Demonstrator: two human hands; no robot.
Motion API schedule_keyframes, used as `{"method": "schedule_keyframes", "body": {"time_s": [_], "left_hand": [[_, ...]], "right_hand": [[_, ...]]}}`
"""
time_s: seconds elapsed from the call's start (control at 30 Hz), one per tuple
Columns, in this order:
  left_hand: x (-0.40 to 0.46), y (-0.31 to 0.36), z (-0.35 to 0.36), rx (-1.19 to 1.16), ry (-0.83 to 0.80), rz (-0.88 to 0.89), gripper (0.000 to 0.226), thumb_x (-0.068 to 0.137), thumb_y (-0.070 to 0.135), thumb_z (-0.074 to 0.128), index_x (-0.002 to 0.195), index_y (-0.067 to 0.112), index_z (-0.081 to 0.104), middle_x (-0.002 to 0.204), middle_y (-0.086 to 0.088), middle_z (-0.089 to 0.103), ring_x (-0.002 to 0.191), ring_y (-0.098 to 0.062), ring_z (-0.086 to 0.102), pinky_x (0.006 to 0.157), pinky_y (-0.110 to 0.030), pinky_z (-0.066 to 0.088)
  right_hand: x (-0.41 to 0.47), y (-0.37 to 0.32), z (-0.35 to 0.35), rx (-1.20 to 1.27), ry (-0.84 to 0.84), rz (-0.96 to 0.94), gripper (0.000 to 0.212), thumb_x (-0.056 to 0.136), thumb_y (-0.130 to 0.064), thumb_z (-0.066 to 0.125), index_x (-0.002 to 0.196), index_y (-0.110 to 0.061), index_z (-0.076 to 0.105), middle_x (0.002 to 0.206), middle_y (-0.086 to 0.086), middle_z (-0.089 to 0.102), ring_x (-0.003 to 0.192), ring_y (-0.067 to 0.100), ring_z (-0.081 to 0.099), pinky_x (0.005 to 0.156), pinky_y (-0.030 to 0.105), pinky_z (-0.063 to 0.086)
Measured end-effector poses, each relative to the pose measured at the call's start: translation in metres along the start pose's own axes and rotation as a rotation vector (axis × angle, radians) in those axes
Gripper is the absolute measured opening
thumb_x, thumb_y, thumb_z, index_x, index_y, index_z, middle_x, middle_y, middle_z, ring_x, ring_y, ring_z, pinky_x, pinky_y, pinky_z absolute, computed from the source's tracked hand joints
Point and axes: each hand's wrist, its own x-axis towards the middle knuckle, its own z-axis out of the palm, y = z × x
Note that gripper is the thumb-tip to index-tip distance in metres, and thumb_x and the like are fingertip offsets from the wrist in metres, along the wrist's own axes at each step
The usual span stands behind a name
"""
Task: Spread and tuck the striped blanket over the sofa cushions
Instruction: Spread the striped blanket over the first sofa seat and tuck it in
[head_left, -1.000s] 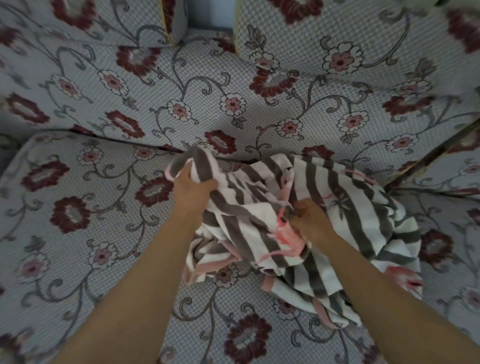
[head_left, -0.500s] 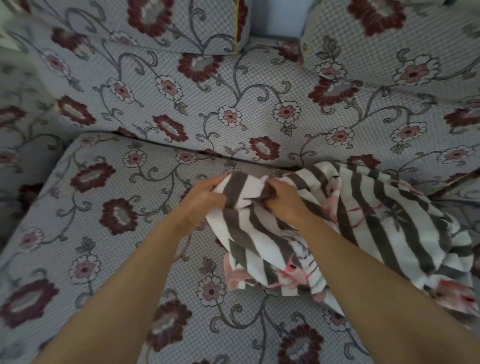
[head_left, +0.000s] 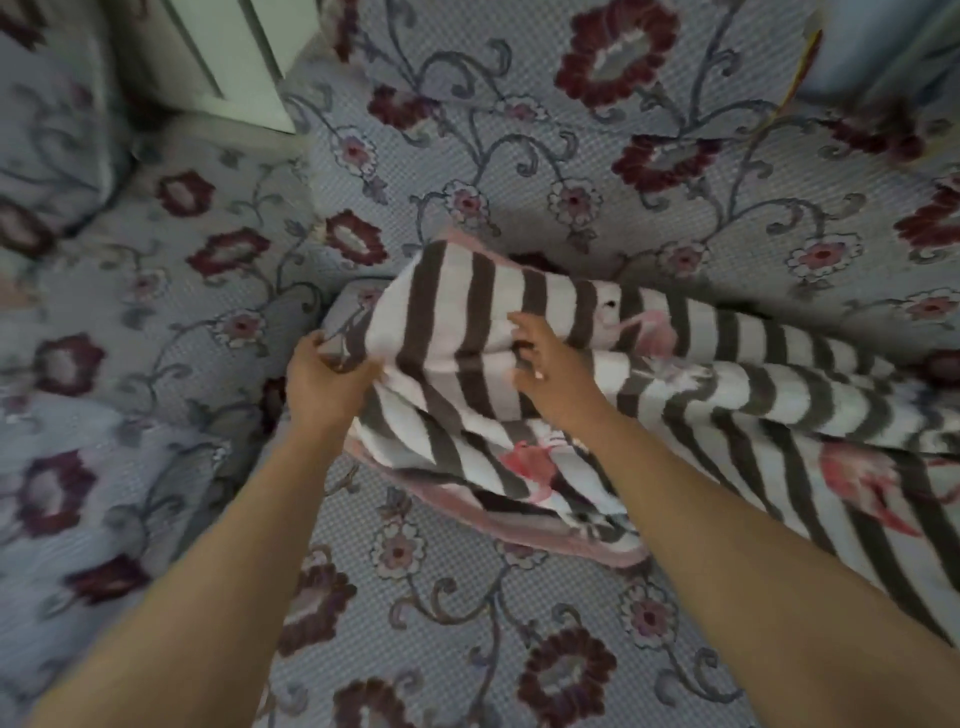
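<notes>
A striped blanket (head_left: 727, 395), grey-brown and white with pink flamingo prints and a pink edge, lies bunched across the floral seat cushion (head_left: 447, 597) and trails off to the right. Its left end is lifted up against the floral back cushion (head_left: 545, 171). My left hand (head_left: 324, 376) grips the blanket's left corner. My right hand (head_left: 550, 371) rests on top of the striped fabric, fingers bent and pinching a fold.
A second floral seat cushion (head_left: 104, 415) lies to the left, with a dark seam between the two. A white door or panel (head_left: 218, 57) stands behind the sofa's upper left. Another back cushion (head_left: 47, 130) is at the far left.
Both hands have carried the blanket's corner leftward and up toward the back cushion. The hands have moved apart, stretching the fabric, and my view has swung left.
</notes>
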Motion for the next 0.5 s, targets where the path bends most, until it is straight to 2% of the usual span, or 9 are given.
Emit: {"method": "schedule_keyframes", "body": {"time_s": [0.07, 0.1, 0.17, 0.23, 0.3, 0.37, 0.43, 0.5], "left_hand": [[0.011, -0.018, -0.001, -0.062, -0.076, -0.055, 0.080, 0.078, 0.025, 0.075, 0.144, 0.010, 0.032, 0.138, -0.012, 0.048, 0.122, -0.030, 0.051, 0.101, -0.048, 0.045], [0.013, -0.030, 0.003, -0.070, -0.114, -0.062, 0.075, 0.080, 0.020, 0.073, 0.143, 0.010, 0.033, 0.140, -0.012, 0.047, 0.125, -0.030, 0.049, 0.102, -0.047, 0.044], [0.006, -0.051, 0.015, -0.010, -0.198, -0.070, 0.058, 0.083, 0.013, 0.068, 0.135, 0.007, 0.044, 0.135, -0.014, 0.052, 0.123, -0.030, 0.051, 0.099, -0.041, 0.043], [-0.005, -0.076, 0.032, 0.201, -0.281, -0.064, 0.044, 0.083, 0.015, 0.066, 0.124, 0.004, 0.055, 0.125, -0.015, 0.060, 0.118, -0.031, 0.055, 0.096, -0.038, 0.042], [-0.018, -0.097, 0.049, 0.332, -0.374, -0.057, 0.026, 0.080, 0.013, 0.064, 0.105, 0.005, 0.067, 0.109, -0.012, 0.068, 0.108, -0.030, 0.060, 0.090, -0.033, 0.044], [-0.031, -0.112, 0.072, 0.402, -0.490, -0.028, 0.015, 0.079, 0.010, 0.062, 0.092, 0.010, 0.071, 0.103, -0.008, 0.070, 0.103, -0.026, 0.062, 0.085, -0.025, 0.044], [-0.043, -0.124, 0.094, 0.446, -0.601, 0.030, 0.017, 0.080, 0.008, 0.059, 0.086, 0.015, 0.073, 0.104, -0.005, 0.070, 0.103, -0.023, 0.062, 0.084, -0.022, 0.043], [-0.050, -0.137, 0.117, 0.487, -0.687, 0.064, 0.022, 0.081, 0.006, 0.056, 0.091, 0.014, 0.073, 0.108, -0.005, 0.070, 0.105, -0.022, 0.062, 0.087, -0.023, 0.045]], "right_hand": [[-0.008, 0.021, 0.015, -0.150, -0.020, 0.048, 0.048, 0.090, -0.007, 0.058, 0.135, -0.017, 0.044, 0.138, 0.007, 0.049, 0.125, 0.022, 0.049, 0.105, 0.035, 0.040], [-0.012, 0.030, 0.021, -0.238, -0.020, 0.062, 0.041, 0.089, -0.009, 0.059, 0.129, -0.014, 0.051, 0.133, 0.008, 0.054, 0.121, 0.023, 0.052, 0.103, 0.033, 0.041], [-0.022, 0.045, 0.028, -0.402, -0.037, 0.098, 0.024, 0.086, -0.009, 0.061, 0.110, -0.010, 0.064, 0.115, 0.010, 0.063, 0.107, 0.025, 0.060, 0.095, 0.028, 0.044], [-0.037, 0.059, 0.035, -0.539, -0.134, 0.143, 0.016, 0.084, -0.010, 0.060, 0.096, -0.011, 0.069, 0.104, 0.010, 0.066, 0.098, 0.026, 0.062, 0.087, 0.030, 0.048], [-0.053, 0.077, 0.046, -0.582, -0.299, 0.218, 0.023, 0.084, -0.013, 0.056, 0.103, -0.015, 0.069, 0.112, 0.006, 0.065, 0.104, 0.025, 0.062, 0.088, 0.031, 0.048], [-0.066, 0.102, 0.055, -0.664, -0.438, 0.267, 0.034, 0.085, -0.015, 0.055, 0.118, -0.021, 0.062, 0.128, 0.001, 0.058, 0.114, 0.023, 0.056, 0.093, 0.034, 0.048], [-0.077, 0.127, 0.062, -0.850, -0.440, 0.193, 0.057, 0.083, -0.012, 0.060, 0.136, -0.029, 0.046, 0.135, 0.002, 0.051, 0.112, 0.024, 0.056, 0.086, 0.036, 0.048], [-0.086, 0.150, 0.071, -1.012, -0.352, 0.094, 0.085, 0.078, -0.009, 0.065, 0.148, -0.032, 0.021, 0.143, 0.006, 0.040, 0.111, 0.028, 0.053, 0.082, 0.040, 0.048]]}}
